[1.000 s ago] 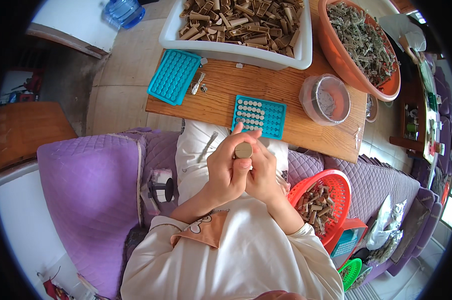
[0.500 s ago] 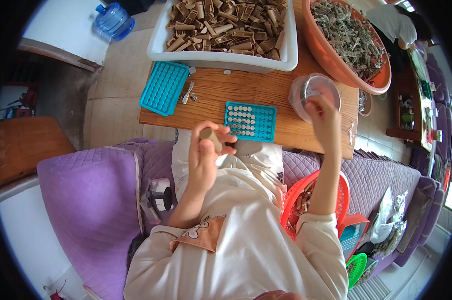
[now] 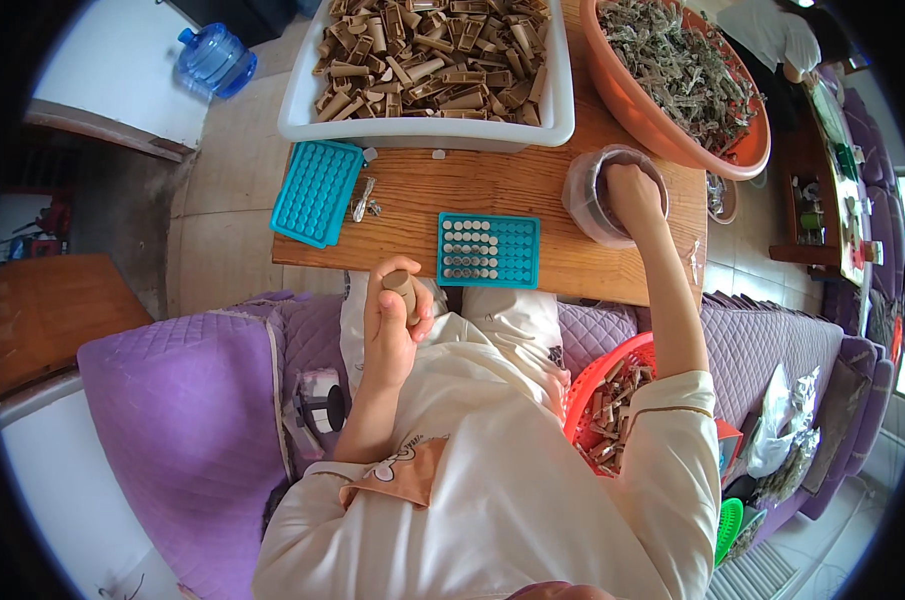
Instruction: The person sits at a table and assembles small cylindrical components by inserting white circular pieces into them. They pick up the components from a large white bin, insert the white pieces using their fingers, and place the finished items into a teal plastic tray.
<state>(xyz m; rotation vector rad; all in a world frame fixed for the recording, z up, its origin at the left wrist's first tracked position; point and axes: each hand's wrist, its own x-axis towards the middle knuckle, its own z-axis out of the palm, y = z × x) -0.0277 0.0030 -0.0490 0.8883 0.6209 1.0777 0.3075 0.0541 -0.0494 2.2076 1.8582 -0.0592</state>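
Observation:
My left hand (image 3: 390,335) is closed around a short brown cylindrical piece (image 3: 399,284), held above my lap near the table's front edge. My right hand (image 3: 633,197) reaches down into a round clear plastic tub (image 3: 583,206) lined with a thin bag. Its fingers are hidden inside, so whatever they touch does not show. Between the hands, a teal tray (image 3: 517,252) with round pockets lies on the table. White and greyish round discs (image 3: 470,250) fill its left part, while the pockets on its right hold none.
A white bin (image 3: 422,128) of brown half-tube pieces stands at the back. Beside it is an orange basin (image 3: 612,70) of small wrapped items. Stacked teal trays (image 3: 317,195) lie at the table's left. A red basket (image 3: 579,395) holds brown pieces by my right side.
My right hand has lowered from the tub's rim down into it. The left hand has drawn slightly closer, its fingers curling further around the brown piece. The whole view has shifted a little.

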